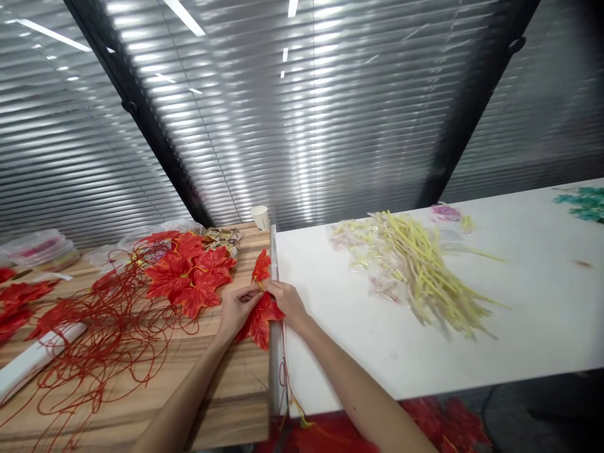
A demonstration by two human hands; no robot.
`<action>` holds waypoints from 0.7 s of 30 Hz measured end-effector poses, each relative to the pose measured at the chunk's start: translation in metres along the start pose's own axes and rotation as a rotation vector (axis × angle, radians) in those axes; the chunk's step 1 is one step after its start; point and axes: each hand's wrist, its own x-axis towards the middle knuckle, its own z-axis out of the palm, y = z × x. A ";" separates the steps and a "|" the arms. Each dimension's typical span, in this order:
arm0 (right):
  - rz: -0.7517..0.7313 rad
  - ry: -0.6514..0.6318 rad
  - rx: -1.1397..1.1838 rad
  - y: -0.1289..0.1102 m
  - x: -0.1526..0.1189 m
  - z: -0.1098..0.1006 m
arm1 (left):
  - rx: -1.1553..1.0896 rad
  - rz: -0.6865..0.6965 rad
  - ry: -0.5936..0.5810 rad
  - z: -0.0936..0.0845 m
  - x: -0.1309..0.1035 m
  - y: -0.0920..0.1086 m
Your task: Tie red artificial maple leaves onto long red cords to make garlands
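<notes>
- Left hand [237, 309]: fingertips pinched on yellow stem of red-orange fabric-like maple leaves [259, 319], near the wooden tabletop's right edge.
- Right hand [285, 301]: thumb and fingers closed on the same stem, close beside the left fingertips.
- Tangled thin red cord [113, 321]: on striped wooden tabletop [236, 409], left of hands.
- Pale yellow fuzzy stems [425, 270]: loose bundle on white tabletop [344, 352], right.
- White paper cup [260, 218]: upright, beyond hands.

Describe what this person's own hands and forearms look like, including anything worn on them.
The left hand and right hand are bare, with no gloves, watch or bracelet visible. The left forearm and right forearm show no sleeves; the right has a small dark spot.
</notes>
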 end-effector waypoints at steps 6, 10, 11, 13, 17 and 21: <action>-0.003 0.028 -0.001 -0.004 -0.001 -0.005 | -0.033 -0.011 -0.005 0.002 0.000 -0.004; 0.014 0.043 -0.003 -0.002 -0.002 -0.005 | -0.058 -0.028 -0.013 0.002 0.001 -0.009; 0.021 0.043 -0.002 -0.001 -0.001 -0.005 | -0.062 -0.031 -0.010 0.002 0.001 -0.009; 0.035 0.042 0.011 0.001 -0.001 -0.003 | -0.068 -0.033 -0.014 0.002 0.001 -0.009; 0.051 0.040 0.050 0.001 0.000 -0.002 | -0.064 -0.041 -0.021 0.002 -0.001 -0.004; 0.065 0.023 0.065 -0.002 0.001 -0.004 | -0.044 -0.036 -0.008 0.002 -0.002 -0.004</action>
